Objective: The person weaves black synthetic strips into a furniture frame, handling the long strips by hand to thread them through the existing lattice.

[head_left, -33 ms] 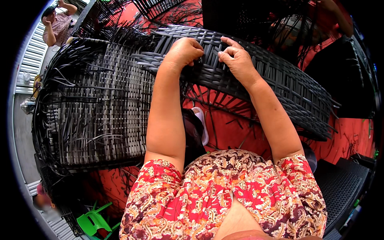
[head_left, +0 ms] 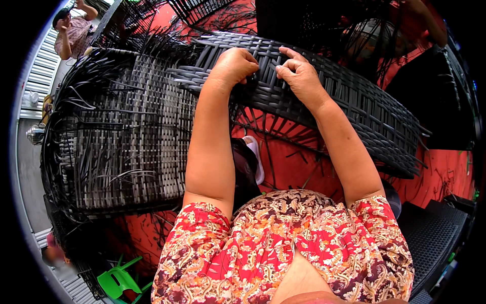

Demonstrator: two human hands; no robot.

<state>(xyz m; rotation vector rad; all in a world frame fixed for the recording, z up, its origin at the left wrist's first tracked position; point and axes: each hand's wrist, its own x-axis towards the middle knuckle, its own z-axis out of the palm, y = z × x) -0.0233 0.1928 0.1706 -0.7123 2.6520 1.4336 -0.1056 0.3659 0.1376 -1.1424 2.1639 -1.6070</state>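
A long dark grey woven wicker panel (head_left: pixel 354 101) stretches in front of me, curving from the upper middle down to the right. Its strips cross over and under, and loose ends stick out at both tips. My left hand (head_left: pixel 234 66) is closed at the panel's left part, its fingers curled down onto the weave; what they pinch is hidden. A short gap away, my right hand (head_left: pixel 299 74) rests on the same weave. Its index finger and thumb are apart, with the index finger stretched towards the far edge and nothing visible between them.
To the left stands a large grey and black woven piece (head_left: pixel 126 131) with many loose strips. A red floor (head_left: pixel 314 172) carries scattered strip scraps. There is a green plastic chair (head_left: pixel 119 281) at lower left, and a person (head_left: pixel 76 33) at upper left. Another person's arm (head_left: pixel 430 23) shows at upper right.
My left hand and forearm have shifted very slightly to the right. My right hand and the wicker panel look the same.
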